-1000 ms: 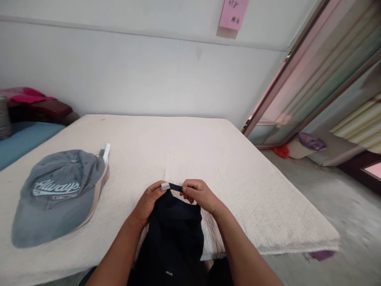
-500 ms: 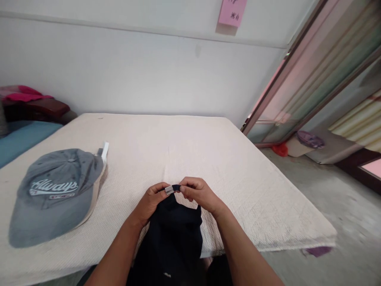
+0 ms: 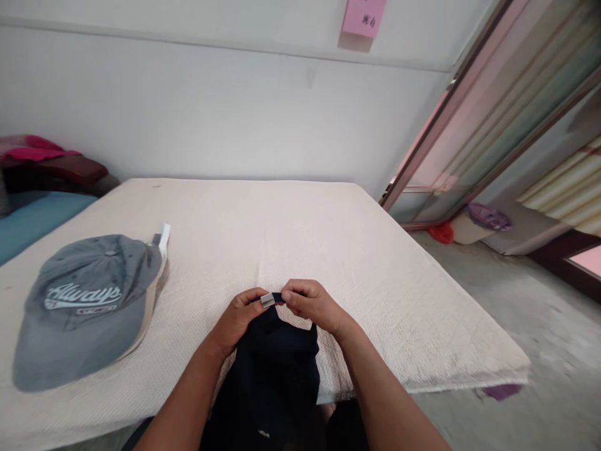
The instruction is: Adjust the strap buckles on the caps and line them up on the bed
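A dark navy cap lies between my forearms at the near edge of the cream-covered table. My left hand pinches the metal buckle of the cap's back strap. My right hand is closed on the other end of the strap, fingertips almost touching the left hand's. A grey cap with white "Always" lettering rests on the table to the left, apart from both hands.
A blue surface with red and dark cloth lies at far left. A pink note hangs on the white wall. To the right are a sliding glass door, a concrete floor and a purple-topped bin.
My two hands have drawn closer together on the strap, so less of it shows between them. The view has shifted slightly.
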A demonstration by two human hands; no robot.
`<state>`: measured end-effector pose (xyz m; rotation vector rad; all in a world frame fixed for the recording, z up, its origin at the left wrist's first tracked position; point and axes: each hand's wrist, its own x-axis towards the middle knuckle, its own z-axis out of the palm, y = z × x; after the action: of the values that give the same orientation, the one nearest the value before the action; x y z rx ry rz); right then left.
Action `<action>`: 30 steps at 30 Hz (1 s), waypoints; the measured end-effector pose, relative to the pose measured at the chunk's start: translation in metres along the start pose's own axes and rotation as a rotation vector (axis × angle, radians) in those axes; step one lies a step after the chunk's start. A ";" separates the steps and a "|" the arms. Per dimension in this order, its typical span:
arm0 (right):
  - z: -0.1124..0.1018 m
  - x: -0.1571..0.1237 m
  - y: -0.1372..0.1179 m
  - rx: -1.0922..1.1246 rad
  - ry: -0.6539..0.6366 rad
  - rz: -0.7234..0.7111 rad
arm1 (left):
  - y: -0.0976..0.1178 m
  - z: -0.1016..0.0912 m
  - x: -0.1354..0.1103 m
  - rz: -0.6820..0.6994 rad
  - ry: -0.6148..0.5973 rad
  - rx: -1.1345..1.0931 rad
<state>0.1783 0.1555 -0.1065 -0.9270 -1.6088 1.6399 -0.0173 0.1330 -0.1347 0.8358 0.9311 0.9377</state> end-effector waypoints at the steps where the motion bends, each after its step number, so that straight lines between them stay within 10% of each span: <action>1: 0.000 0.000 0.000 -0.005 0.003 0.007 | 0.000 0.000 0.000 -0.004 0.000 0.006; 30: -0.005 0.000 0.003 0.204 -0.091 0.122 | 0.002 0.003 -0.002 0.025 -0.050 0.138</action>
<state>0.1828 0.1584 -0.1093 -0.8705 -1.4335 1.9152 -0.0153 0.1316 -0.1315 0.9856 0.9522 0.8772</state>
